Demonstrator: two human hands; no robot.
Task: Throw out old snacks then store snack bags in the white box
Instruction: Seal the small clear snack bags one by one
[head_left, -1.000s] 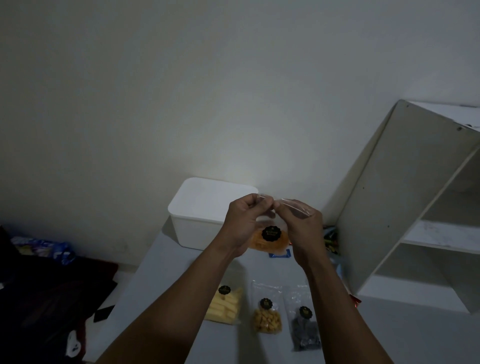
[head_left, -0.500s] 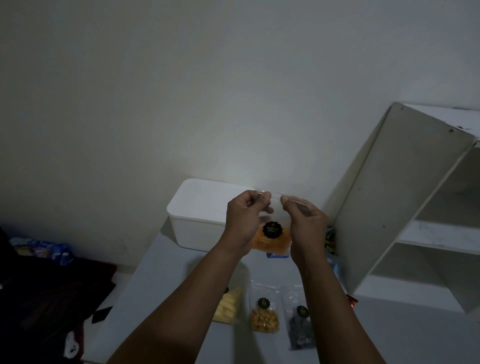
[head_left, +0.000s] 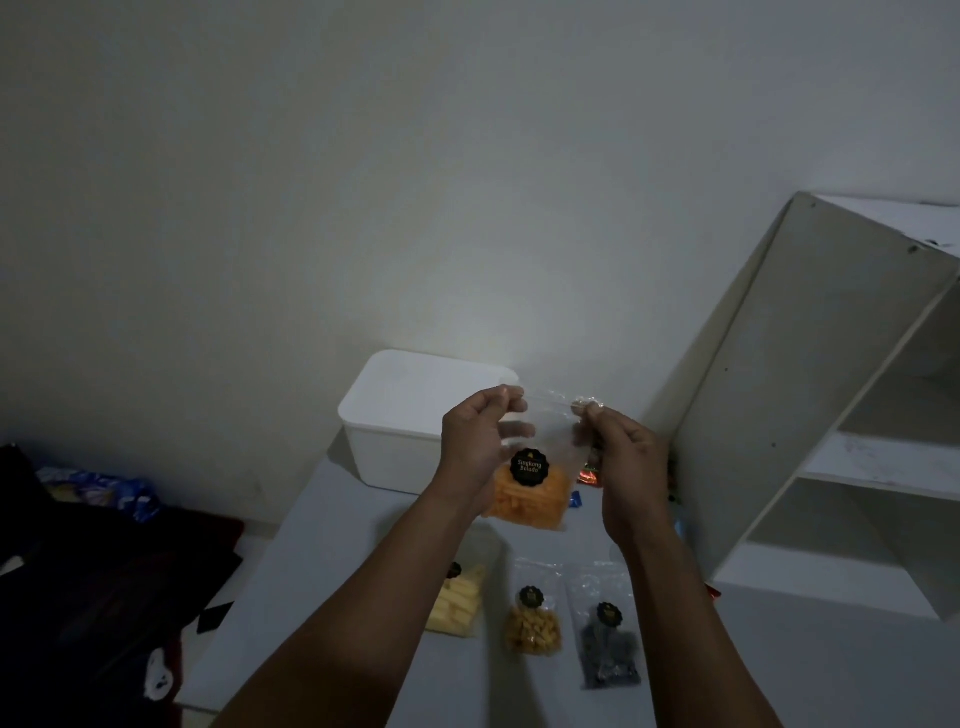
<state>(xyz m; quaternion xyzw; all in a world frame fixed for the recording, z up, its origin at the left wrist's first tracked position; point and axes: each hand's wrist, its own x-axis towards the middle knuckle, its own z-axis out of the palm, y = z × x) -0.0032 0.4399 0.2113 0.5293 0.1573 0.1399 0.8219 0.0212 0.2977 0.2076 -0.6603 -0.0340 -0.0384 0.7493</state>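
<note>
Grey surface (head_left: 332, 561) nearest the camera carries three small bags in a row: pale-stick bag (head_left: 460, 605), golden snack bag (head_left: 535, 626) and dark snack bag (head_left: 608, 652). Above them the left hand (head_left: 475, 447) and right hand (head_left: 626, 467) pinch the top corners of the orange snack bag (head_left: 530, 496), which hangs upright in the air. Behind it the white box (head_left: 400, 421) stands against the wall, with a shelf unit (head_left: 779, 395) to its right.

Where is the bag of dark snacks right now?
The bag of dark snacks lies on the table, lower centre of the head view, rightmost in a row of three bags, right beside the golden snack bag.
</note>
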